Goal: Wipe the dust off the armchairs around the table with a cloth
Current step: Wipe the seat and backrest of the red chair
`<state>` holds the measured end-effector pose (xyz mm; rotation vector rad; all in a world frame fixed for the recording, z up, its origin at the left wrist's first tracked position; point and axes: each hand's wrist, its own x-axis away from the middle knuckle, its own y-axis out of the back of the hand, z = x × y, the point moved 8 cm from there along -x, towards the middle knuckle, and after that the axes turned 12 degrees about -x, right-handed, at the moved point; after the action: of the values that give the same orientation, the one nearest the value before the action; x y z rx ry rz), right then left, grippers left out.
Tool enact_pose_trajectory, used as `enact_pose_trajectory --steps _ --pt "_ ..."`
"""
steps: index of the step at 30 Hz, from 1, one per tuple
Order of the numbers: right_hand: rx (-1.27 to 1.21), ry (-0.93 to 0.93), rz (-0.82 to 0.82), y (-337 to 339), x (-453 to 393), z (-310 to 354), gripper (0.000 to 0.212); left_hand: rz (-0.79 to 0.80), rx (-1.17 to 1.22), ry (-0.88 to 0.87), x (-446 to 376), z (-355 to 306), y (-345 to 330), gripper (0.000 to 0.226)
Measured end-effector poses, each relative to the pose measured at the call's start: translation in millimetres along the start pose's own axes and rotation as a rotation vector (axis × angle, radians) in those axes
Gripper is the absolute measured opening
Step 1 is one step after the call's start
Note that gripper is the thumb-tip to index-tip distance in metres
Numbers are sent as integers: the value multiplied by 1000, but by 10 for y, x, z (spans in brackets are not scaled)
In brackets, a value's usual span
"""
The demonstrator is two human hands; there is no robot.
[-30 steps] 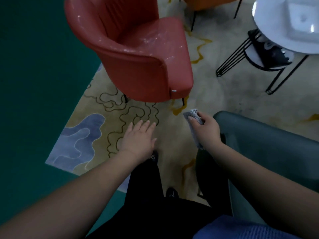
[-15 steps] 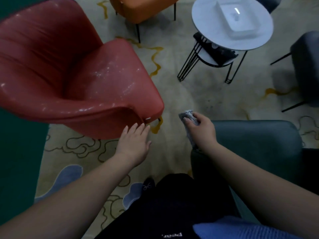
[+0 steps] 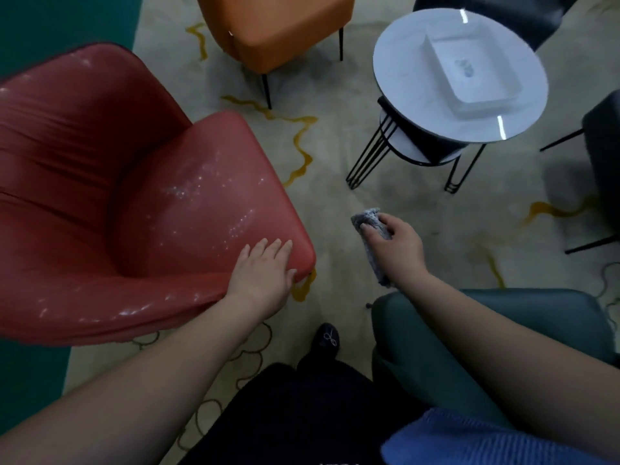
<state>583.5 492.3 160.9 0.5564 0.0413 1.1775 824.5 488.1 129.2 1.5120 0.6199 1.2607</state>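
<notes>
A red armchair (image 3: 141, 203) fills the left of the view, with pale dust specks on its seat and front arm. My left hand (image 3: 263, 275) lies flat on the seat's front right corner, fingers straight. My right hand (image 3: 396, 245) hovers over the carpet to the right of that chair and grips a crumpled grey cloth (image 3: 369, 219); part of the cloth hangs below the palm. A dark green armchair (image 3: 503, 317) lies under my right forearm.
A round white table (image 3: 416, 112) on black wire legs stands at upper right, with a white rectangular tray (image 3: 446, 75) on it. An orange chair (image 3: 275, 25) is at the top, dark chairs (image 3: 604, 146) at the right. My black shoe (image 3: 325, 340) stands on the patterned carpet.
The view has swung toward the red armchair's seat. My left hand went from the air beside the chair onto the seat's front corner. My right hand kept hold of the cloth and came off the green chair.
</notes>
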Motion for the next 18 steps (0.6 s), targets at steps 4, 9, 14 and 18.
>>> enact_pose_trajectory --steps 4,9,14,18 --pt "11 43 32 -127 -425 289 34 2 19 68 -256 188 134 60" --pt "7 68 88 -379 -831 557 23 29 58 127 -562 493 221 60" --pt "3 96 90 -533 -1284 819 19 23 50 139 -1023 792 364 60" --pt "2 87 98 -655 -1626 902 25 27 50 139 -1332 971 453 60"
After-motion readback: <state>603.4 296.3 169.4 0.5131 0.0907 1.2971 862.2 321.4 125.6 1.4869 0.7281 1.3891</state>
